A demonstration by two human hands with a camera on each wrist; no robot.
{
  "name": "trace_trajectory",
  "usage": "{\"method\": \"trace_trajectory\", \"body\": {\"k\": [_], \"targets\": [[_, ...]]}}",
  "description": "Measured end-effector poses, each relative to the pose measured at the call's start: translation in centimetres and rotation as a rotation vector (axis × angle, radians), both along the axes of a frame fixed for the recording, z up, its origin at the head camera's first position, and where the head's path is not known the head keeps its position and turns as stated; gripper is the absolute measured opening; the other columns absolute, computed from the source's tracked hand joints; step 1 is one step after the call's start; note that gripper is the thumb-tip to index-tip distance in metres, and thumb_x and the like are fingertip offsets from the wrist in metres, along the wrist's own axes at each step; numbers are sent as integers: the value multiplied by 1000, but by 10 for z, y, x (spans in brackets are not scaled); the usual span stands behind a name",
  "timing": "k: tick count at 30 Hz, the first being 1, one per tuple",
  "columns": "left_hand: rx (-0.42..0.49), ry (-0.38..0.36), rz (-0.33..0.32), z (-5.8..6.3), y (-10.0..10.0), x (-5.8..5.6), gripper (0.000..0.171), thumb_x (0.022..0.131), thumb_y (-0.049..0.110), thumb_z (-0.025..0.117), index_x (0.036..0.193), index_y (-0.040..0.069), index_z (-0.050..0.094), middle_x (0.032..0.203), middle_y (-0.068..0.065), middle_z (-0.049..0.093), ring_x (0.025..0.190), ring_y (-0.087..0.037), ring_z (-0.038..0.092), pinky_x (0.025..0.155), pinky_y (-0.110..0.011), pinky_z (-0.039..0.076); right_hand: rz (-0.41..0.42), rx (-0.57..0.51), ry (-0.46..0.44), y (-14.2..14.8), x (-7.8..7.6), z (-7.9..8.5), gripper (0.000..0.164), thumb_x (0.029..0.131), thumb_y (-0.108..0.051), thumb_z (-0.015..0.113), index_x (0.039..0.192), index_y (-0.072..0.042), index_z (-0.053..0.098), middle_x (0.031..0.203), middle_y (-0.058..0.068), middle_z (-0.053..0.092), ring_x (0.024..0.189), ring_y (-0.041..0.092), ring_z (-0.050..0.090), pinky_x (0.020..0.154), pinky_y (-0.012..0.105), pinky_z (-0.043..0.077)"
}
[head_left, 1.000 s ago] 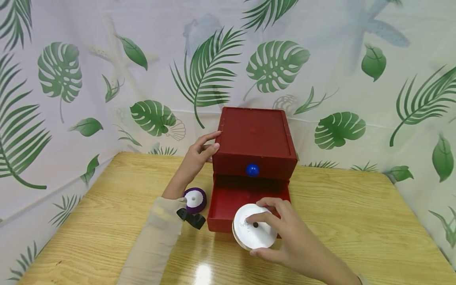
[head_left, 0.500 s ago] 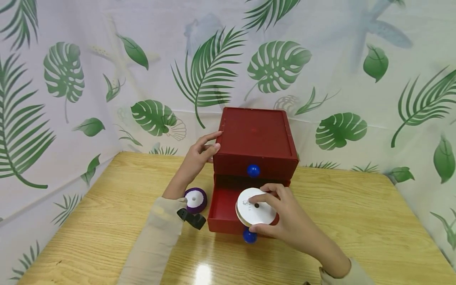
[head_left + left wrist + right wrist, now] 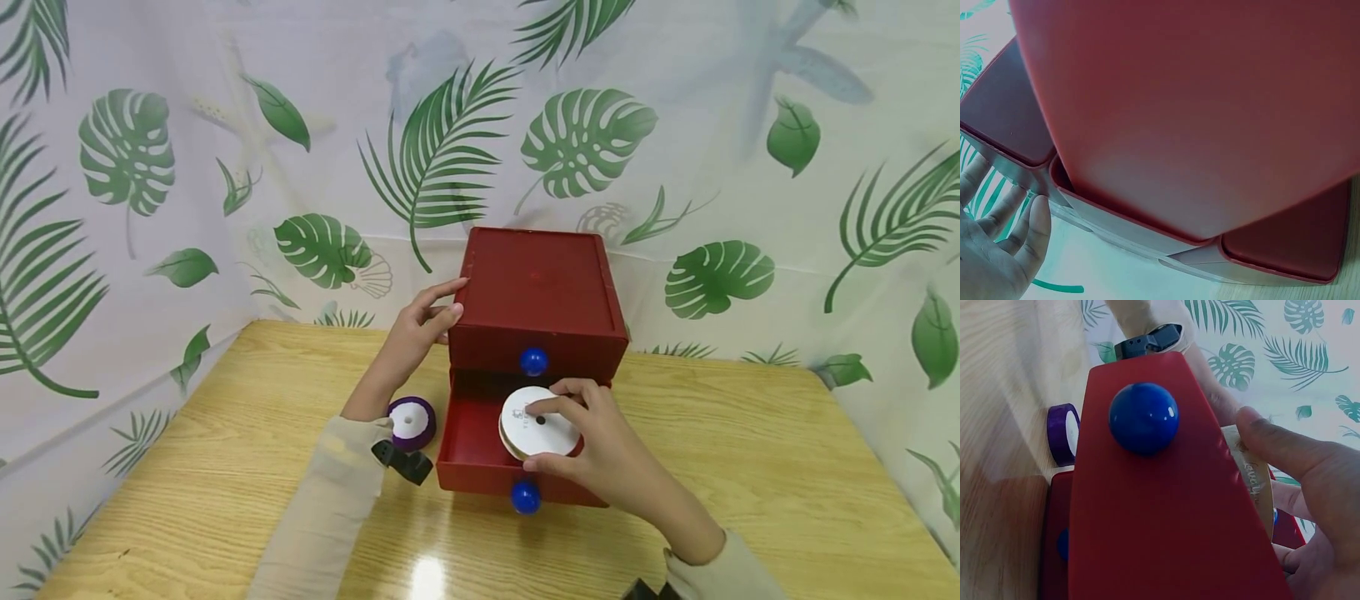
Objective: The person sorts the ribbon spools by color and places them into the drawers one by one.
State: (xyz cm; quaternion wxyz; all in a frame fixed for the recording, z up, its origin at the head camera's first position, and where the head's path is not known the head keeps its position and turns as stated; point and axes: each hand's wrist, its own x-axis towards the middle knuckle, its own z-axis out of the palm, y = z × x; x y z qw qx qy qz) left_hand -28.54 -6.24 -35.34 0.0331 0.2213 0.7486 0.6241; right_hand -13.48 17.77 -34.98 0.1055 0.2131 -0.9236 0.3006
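Note:
A white-faced ribbon spool [image 3: 523, 440] hangs over the pulled-out lower drawer [image 3: 470, 429], pinched between the thumb and fingers of my right hand [image 3: 600, 446]. Its cream ribbon edge [image 3: 1254, 481], with lettering, shows in the right wrist view, behind the drawer front [image 3: 1154, 512]. My left hand [image 3: 408, 337] rests against the left side of the red drawer cabinet [image 3: 536, 279], fingers extended along it. The left wrist view has its fingers [image 3: 1036, 231] spread beside the cabinet wall. Blue ball knobs [image 3: 525, 497] mark the drawer fronts.
A purple ribbon spool [image 3: 408, 423] lies on the wooden table [image 3: 225, 433], left of the drawer and close to my left wrist. Behind the cabinet hangs a leaf-patterned cloth [image 3: 322, 167]. In the right wrist view, another blue knob [image 3: 1063, 544] sits below the open drawer.
My right hand has carried the white spool forward and up, from before the drawer front to above its opening, uncovering the lower blue knob. My left hand stays in place.

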Motion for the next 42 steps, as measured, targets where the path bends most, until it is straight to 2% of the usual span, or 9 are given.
{"method": "trace_trajectory", "body": {"k": [4, 11, 18, 22, 26, 29, 32, 37, 42], "targets": [[1, -2, -1, -1, 0, -1, 46, 98, 28, 49, 144, 25, 45, 145, -5, 45, 120, -28, 54, 88, -41, 49, -5, 1, -12, 0, -3, -2, 44, 71, -34, 84, 110, -22, 67, 124, 12, 50, 113, 27, 46, 85, 39, 48], [5, 5, -4, 1, 0, 1, 46, 98, 27, 49, 144, 23, 45, 146, -6, 43, 120, -28, 54, 81, -30, 49, -21, 1, -65, 2, -4, -6, 44, 73, -38, 81, 111, -21, 67, 126, 13, 50, 115, 30, 45, 88, 45, 48], [12, 6, -10, 1, 0, 1, 46, 99, 26, 49, 145, 22, 44, 146, -7, 43, 120, -29, 54, 85, -37, 50, -23, -22, -70, 6, -2, -8, 44, 78, -34, 79, 116, -14, 68, 133, 16, 50, 123, 35, 43, 96, 58, 43], [10, 0, -6, 1, -1, 1, 47, 99, 26, 49, 145, 23, 44, 147, -7, 42, 120, -28, 54, 84, -33, 50, -6, -58, -66, 7, 0, -8, 42, 80, -28, 78, 117, -11, 66, 133, 16, 50, 123, 35, 44, 97, 59, 43], [13, 4, -5, 1, -1, 0, 47, 98, 26, 49, 145, 23, 44, 146, -7, 42, 119, -29, 55, 83, -33, 50, 8, -116, -65, 9, 2, -6, 42, 81, -20, 77, 119, -10, 64, 132, 14, 51, 123, 34, 47, 97, 56, 45], [21, 11, -9, 0, 0, -1, 47, 98, 26, 49, 145, 23, 44, 146, -6, 43, 118, -28, 56, 86, -39, 51, 9, -141, -56, 10, 5, -2, 43, 82, -20, 76, 122, -12, 63, 130, 9, 55, 121, 29, 52, 96, 52, 48], [25, 14, -10, 0, 0, -1, 46, 98, 26, 49, 144, 24, 45, 146, -6, 43, 118, -27, 56, 87, -44, 50, 11, -147, -49, 10, 9, 2, 43, 83, -22, 75, 124, -14, 61, 125, 3, 61, 112, 24, 59, 93, 43, 52], [17, 13, -13, 1, 1, -1, 46, 98, 27, 49, 144, 24, 45, 147, -5, 42, 118, -27, 55, 86, -41, 50, 33, -187, -30, 8, 18, 7, 42, 86, -21, 72, 125, -16, 60, 116, 1, 68, 97, 14, 63, 82, 27, 54], [20, 12, -19, 1, 0, -1, 47, 98, 27, 49, 145, 23, 45, 147, -6, 42, 119, -28, 55, 84, -35, 50, 80, -251, 1, 6, 26, 8, 40, 86, -13, 71, 124, -16, 60, 107, 2, 71, 85, 3, 62, 71, 21, 54]]}}
